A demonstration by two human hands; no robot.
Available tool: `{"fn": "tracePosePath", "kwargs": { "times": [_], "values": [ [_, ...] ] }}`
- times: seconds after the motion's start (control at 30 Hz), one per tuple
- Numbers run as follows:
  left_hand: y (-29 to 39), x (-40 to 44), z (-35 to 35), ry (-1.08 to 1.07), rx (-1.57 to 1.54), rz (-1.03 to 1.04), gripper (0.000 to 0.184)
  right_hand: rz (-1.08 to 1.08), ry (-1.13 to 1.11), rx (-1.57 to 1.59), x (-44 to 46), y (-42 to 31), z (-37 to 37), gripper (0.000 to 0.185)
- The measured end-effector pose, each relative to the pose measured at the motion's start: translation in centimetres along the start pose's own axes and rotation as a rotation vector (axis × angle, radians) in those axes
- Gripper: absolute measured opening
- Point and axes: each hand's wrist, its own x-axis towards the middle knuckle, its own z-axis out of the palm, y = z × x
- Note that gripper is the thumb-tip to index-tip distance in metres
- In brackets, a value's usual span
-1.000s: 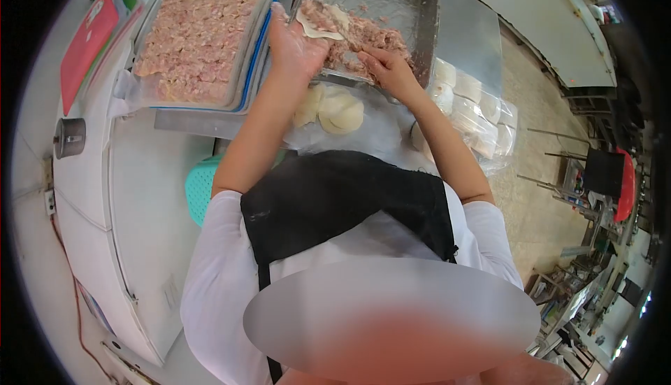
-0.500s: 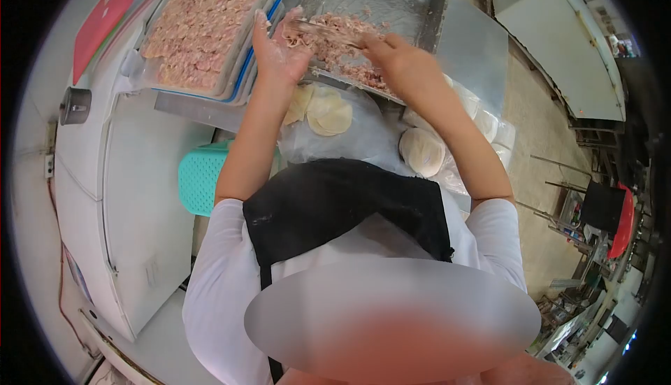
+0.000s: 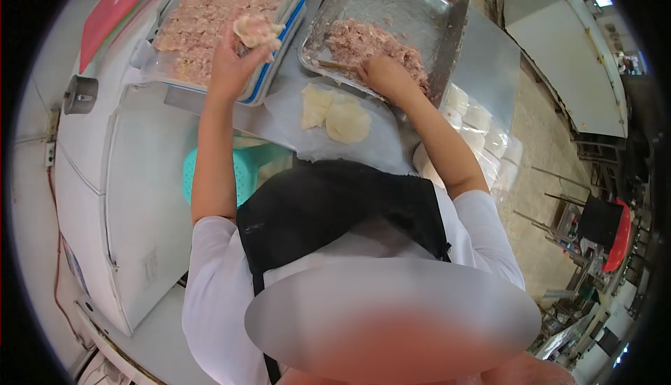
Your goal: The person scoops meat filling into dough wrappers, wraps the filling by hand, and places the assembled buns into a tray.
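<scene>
My left hand [image 3: 235,67] holds a meat-filled dumpling [image 3: 256,30] between thumb and fingers, above the right side of a plastic tray [image 3: 298,9] packed with rows of filled dumplings [image 3: 217,7]. My right hand [image 3: 384,75] is closed around a flat spatula [image 3: 338,66] at the near edge of a metal pan [image 3: 447,18]. Minced meat [image 3: 370,42] lies heaped in the pan beside that hand. Nearer my body, thin round wrappers [image 3: 347,119] rest on a plastic sheet [image 3: 279,112].
Bagged stacks of white wrappers [image 3: 479,119] sit right of the pan. A turquoise basket [image 3: 243,179] is below the table edge at left. A metal cup [image 3: 81,95] and a red board [image 3: 112,14] stand far left. A red-and-black chair [image 3: 615,234] is at right.
My left hand has moved left from the pan to over the tray, with the dumpling in it. My right hand has drawn the spatula away from it and down to the pan's near edge.
</scene>
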Motion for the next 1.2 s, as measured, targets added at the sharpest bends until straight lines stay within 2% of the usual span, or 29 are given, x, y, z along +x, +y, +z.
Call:
{"fn": "tracePosePath", "kwargs": {
  "times": [0.03, 0.13, 0.17, 0.27, 0.37, 0.47, 0.57, 0.6, 0.63, 0.67, 0.73, 0.77, 0.87, 0.9, 0.97, 1.03, 1.07, 1.13, 1.2],
  "values": [
    [0.3, 0.0, -0.4, -0.076, 0.094, 0.034, 0.083, 0.01, -0.048, 0.021, -0.2, 0.3, -0.1, 0.033],
    [-0.1, 0.4, -0.7, -0.272, 0.231, 0.054, 0.083, 0.118, -0.054, 0.68, -2.6, 2.6, -3.0, 0.035],
    [-0.3, 0.6, -0.4, -0.327, 0.253, 0.05, 0.082, 0.173, -0.064, 0.744, -3.4, 2.1, -5.5, 0.034],
    [0.5, 1.6, 1.9, -0.409, 0.262, 0.145, 0.065, -0.069, 0.109, 0.788, -5.9, 0.7, -9.6, 0.031],
    [-0.9, 3.7, 3.9, -0.566, 0.236, 0.219, 0.046, -0.316, 0.27, 0.564, -6.3, -1.7, -9.1, 0.029],
    [-0.5, 4.7, 5.2, -0.685, 0.343, 0.324, 0.032, -0.123, 0.153, 0.611, -7.6, -1.8, -8.9, 0.03],
    [-2.2, 4.2, 7.1, -0.639, 0.529, 0.198, 0.034, -0.099, 0.199, 0.446, -7.6, 2.2, -8.5, 0.027],
    [-2.9, 4.1, 7.7, -0.593, 0.502, 0.083, 0.033, -0.083, 0.217, 0.378, -7.8, 2.3, -9.2, 0.027],
    [-3.6, 4.1, 8.3, -0.544, 0.475, -0.03, 0.033, -0.062, 0.336, 0.135, -8.5, 2.3, -9.7, 0.023],
    [-4.2, 4.2, 9.0, -0.488, 0.444, -0.138, 0.032, -0.081, 0.421, 0.11, -9.3, 1.5, -9.7, 0.023],
    [-5.3, 4.1, 10.2, -0.5, 0.303, -0.13, 0.037, -0.126, 0.585, 0.066, -10.3, -0.5, -9.6, 0.022],
    [-5.8, 4.0, 10.6, -0.505, 0.232, -0.129, 0.039, -0.177, 0.587, 0.037, -10.0, 0.1, -7.9, 0.02],
    [-5.5, 3.5, 11.6, -0.502, 0.406, -0.3, 0.042, 0.122, 0.282, -0.296, -8.7, 5.3, -4.6, 0.021],
    [-5.8, 3.3, 11.6, -0.448, 0.452, -0.158, 0.043, 0.148, 0.18, -0.348, -9.2, 7.7, -4.0, 0.024],
    [-7.0, 2.0, 11.3, -0.379, 0.548, 0.118, 0.047, 0.162, 0.215, -0.026, -11.2, 9.9, -4.6, 0.027],
    [-3.3, 1.0, 11.5, -0.43, 0.432, 0.018, 0.055, 0.238, 0.233, 0.344, -12.8, 9.9, -7.0, 0.032],
    [-1.4, 0.4, 11.7, -0.459, 0.372, -0.034, 0.059, 0.207, 0.228, 0.477, -13.7, 9.5, -8.0, 0.032],
    [0.9, -0.1, 12.7, -0.487, 0.367, 0.069, 0.059, 0.123, 0.228, 0.738, -14.7, 8.5, -10.3, 0.032],
    [1.3, -0.1, 13.4, -0.545, 0.407, 0.17, 0.057, -0.034, 0.203, 0.688, -14.8, 6.4, -10.8, 0.031]
  ]
}}
